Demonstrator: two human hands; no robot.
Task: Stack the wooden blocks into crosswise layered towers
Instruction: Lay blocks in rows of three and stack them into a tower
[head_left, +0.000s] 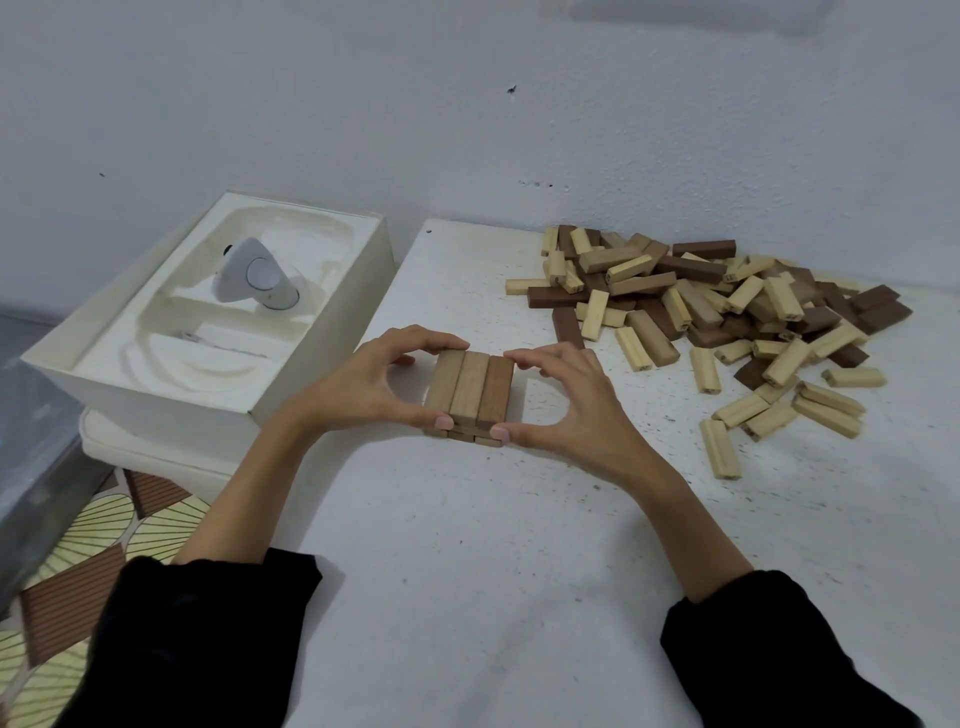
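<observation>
Three brown blocks made the top layer of the tower (470, 395), is that right?

Yes, side by side, with their long sides running away from the camera. More blocks showed under the front edge, but I could not tell how many layers there were.

Where did it stand?

On the white surface (493, 545), near its middle, between the two hands.

And the grip of each hand?

The left hand (363, 384) had its grip clamped on the tower, thumb at the near left corner and fingers curled onto the far left edge. The right hand (561, 405) did the same on the right side, thumb at the near corner and fingers on the far edge. Both sleeves (208, 623) were black.

What lay around?

To the right, close to the wall (467, 104), was a loose pile of blocks (701, 312) in pale, mid-brown and dark brown, heaped without order. Some pale ones lay scattered at its near edge. The pile was well apart from the tower.

Anything on the left?

An open white box (156, 400) with a moulded insert, holding a white device (257, 278). It stood beside the surface, its near corner close to the left wrist. Lower left was a floor covering (78, 545) with a leaf pattern.

Did something stand in the way?

Only the hands themselves. They hid part of the left and right flanks of the tower.
</observation>
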